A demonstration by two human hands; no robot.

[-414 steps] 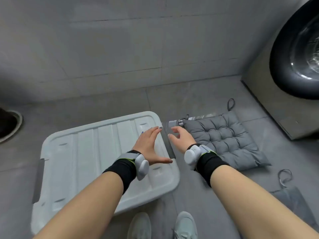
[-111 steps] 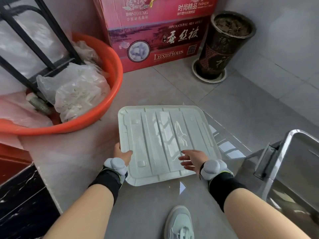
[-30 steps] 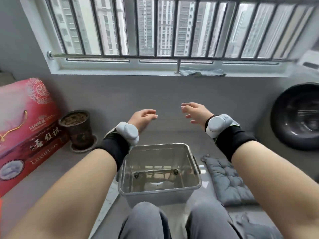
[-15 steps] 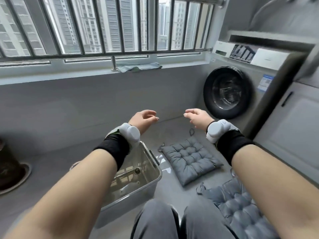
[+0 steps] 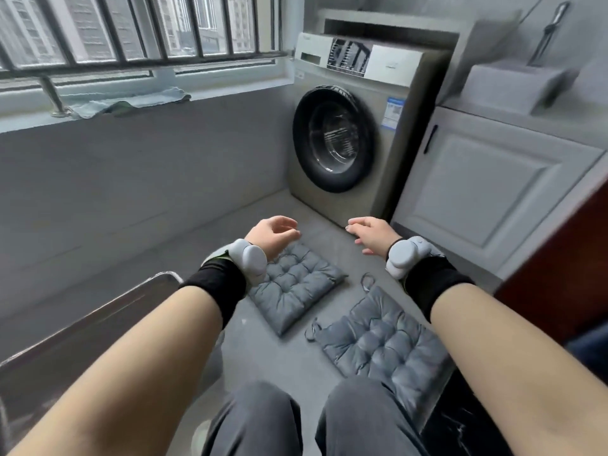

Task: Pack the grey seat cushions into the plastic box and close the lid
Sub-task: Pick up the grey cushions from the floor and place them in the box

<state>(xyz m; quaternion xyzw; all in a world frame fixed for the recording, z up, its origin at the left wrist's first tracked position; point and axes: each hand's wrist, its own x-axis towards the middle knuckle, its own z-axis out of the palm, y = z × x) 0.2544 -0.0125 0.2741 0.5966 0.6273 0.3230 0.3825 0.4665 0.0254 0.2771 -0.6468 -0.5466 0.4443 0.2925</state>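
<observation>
Two grey tufted seat cushions lie flat on the floor. The far cushion point(image 5: 294, 287) sits in the middle, partly under my left wrist. The near cushion point(image 5: 383, 340) lies to its right, by my right knee, with tie strings at its corners. Only the rim and a clear wall of the lidless plastic box point(image 5: 108, 311) show at the lower left, behind my left forearm. My left hand point(image 5: 273, 236) hovers above the far cushion's back edge, fingers loosely curled, holding nothing. My right hand point(image 5: 371, 233) hangs open to the right, apart from both cushions. The lid is out of view.
A front-loading washing machine point(image 5: 358, 133) stands straight ahead against the wall. A grey cabinet door point(image 5: 487, 189) fills the right side. A barred window with a cloth point(image 5: 128, 102) on its sill runs along the left wall. My knees fill the bottom middle.
The view has swung right: the box has slid to the lower left edge, and both cushions and the washing machine now sit central. Both hands stay raised and hold nothing.
</observation>
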